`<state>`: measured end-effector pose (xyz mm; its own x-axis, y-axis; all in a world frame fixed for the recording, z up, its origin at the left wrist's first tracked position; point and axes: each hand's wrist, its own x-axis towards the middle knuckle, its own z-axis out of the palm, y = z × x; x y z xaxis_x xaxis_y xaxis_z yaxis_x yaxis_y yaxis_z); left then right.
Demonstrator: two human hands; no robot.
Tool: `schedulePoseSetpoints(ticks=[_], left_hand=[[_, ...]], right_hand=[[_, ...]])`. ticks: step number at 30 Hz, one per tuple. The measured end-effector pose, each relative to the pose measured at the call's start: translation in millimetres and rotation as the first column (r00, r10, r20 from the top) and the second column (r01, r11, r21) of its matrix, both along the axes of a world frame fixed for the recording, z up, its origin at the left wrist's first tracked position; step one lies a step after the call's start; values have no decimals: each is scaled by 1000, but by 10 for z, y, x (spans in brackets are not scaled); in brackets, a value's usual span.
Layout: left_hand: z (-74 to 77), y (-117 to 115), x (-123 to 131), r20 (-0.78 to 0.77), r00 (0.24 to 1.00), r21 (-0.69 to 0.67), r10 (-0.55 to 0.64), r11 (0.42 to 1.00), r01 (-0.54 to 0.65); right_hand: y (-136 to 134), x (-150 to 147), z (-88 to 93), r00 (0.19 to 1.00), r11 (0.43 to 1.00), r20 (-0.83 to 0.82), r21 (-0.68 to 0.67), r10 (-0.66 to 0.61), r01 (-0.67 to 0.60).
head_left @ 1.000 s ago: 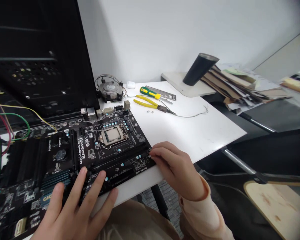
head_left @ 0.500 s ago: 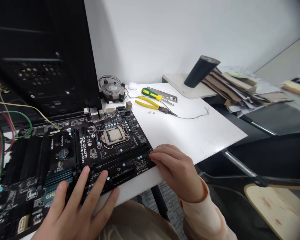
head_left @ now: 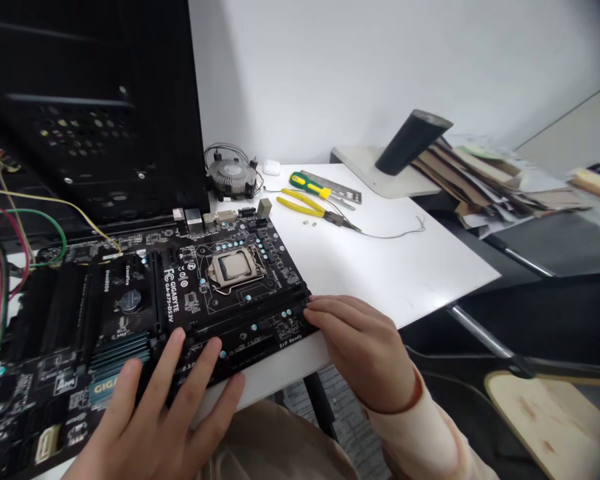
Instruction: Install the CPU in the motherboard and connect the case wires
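A black Gigabyte motherboard [head_left: 200,310] lies flat on the white table, with a processor [head_left: 237,265] seated in its socket near the middle. My left hand [head_left: 155,413] rests over the board's near edge with fingers spread, close to the blue heatsink [head_left: 120,363]. At the right corner, by the end of the memory slots [head_left: 250,310], my right hand [head_left: 363,343] has its fingers together on the board's edge. Its thumb and what lies beneath the fingers are partly hidden.
Behind the board stands a black computer case [head_left: 105,100], with coloured wires at left. A CPU cooler [head_left: 233,179], green-yellow screwdriver [head_left: 310,185], yellow-handled cutters [head_left: 305,202] and metal I/O plate [head_left: 347,191] lie beyond. A dark tumbler [head_left: 410,141] and papers [head_left: 475,180] sit farther right.
The view has shifted slightly, so the scene sits a little farther right. Both hands keep nearly the same places on the motherboard.
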<state>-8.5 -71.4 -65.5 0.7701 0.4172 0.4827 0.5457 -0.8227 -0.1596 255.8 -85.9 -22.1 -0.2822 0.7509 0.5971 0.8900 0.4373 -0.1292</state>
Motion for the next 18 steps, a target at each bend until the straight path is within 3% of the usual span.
schedulePoseSetpoints(ticks=[11, 18], left_hand=[[37, -5, -29, -42, 999, -60, -26, 998, 24], [48, -12, -31, -57, 998, -53, -25, 998, 22]], right_hand=[[17, -64, 75, 990, 997, 125, -36, -67, 72], [12, -36, 63, 993, 999, 117, -39, -5, 9]])
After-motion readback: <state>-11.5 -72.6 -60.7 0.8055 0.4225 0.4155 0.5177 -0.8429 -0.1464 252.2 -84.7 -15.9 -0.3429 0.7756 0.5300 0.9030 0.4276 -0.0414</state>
